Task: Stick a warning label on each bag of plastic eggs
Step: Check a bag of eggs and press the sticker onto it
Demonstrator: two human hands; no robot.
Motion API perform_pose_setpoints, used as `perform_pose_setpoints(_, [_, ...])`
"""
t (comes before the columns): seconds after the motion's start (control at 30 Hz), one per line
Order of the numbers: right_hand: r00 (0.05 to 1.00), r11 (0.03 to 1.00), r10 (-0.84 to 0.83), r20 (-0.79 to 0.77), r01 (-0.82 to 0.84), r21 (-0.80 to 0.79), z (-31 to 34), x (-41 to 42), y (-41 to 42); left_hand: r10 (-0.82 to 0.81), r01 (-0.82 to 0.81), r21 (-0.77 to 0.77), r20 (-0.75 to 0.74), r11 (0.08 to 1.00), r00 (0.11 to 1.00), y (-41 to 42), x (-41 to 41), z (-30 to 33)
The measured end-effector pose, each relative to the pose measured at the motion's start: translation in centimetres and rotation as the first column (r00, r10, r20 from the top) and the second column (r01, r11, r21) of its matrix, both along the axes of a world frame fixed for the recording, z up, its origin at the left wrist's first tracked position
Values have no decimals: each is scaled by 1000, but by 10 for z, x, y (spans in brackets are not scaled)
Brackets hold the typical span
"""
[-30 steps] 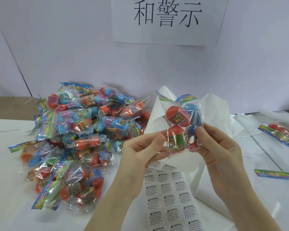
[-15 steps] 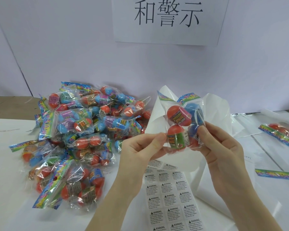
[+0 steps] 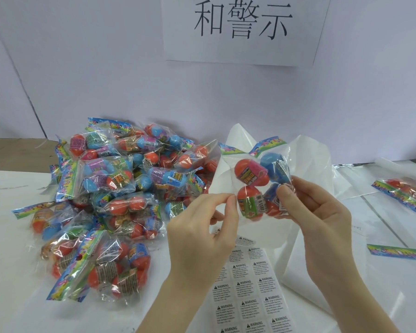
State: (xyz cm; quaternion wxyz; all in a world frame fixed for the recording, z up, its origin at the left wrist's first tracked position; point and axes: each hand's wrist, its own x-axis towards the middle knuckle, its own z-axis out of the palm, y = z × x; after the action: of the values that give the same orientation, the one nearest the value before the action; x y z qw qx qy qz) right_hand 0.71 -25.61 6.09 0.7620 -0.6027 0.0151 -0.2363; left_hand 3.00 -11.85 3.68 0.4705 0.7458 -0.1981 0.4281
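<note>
Pale lilac wall panels back a white counter point(image 3: 15, 272), and a white paper sign with three black characters point(image 3: 243, 27) is fixed to the wall above it. On the counter's left side lies a big heap of clear plastic bags of orange and blue plastic eggs with rainbow header cards point(image 3: 111, 203). Held up in the middle is one clear bag of orange and blue eggs point(image 3: 257, 186), in front of a crumpled white plastic sheet point(image 3: 308, 164). The right hand point(image 3: 315, 212) has its grip clamped on the bag's right edge, thumb in front and fingers behind. The left hand point(image 3: 202, 227) has thumb and forefinger pinched together at the bag's left edge; whether they hold film or a label is too small to tell. Below the hands a white sheet of small printed warning labels point(image 3: 250, 296) lies flat on the counter. At the far right another bag of eggs point(image 3: 404, 193) lies apart from the heap, with a loose rainbow header strip point(image 3: 396, 252) nearer the front edge.
</note>
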Motion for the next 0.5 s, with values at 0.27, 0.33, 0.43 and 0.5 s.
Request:
perform_pose_setpoints(0.27, [1000,1000,12,17,-12,12,0,0,-1,-394,144,-538,-384,830,835,-3,-7,11])
perform_pose_setpoints(0.33, [1000,1000,5,17,-5,17,0,0,-1,-487,147,-638,-398,756,777,-3,-5,13])
perform_pose_setpoints(0.43, [999,1000,-14,33,15,-10,-1,0,0,-499,175,-622,-395,763,772,-2,-6,16])
perform_pose_setpoints(0.5, [998,998,-32,61,35,-43,-1,-1,2,-454,169,-572,-401,802,796,-1,-7,16])
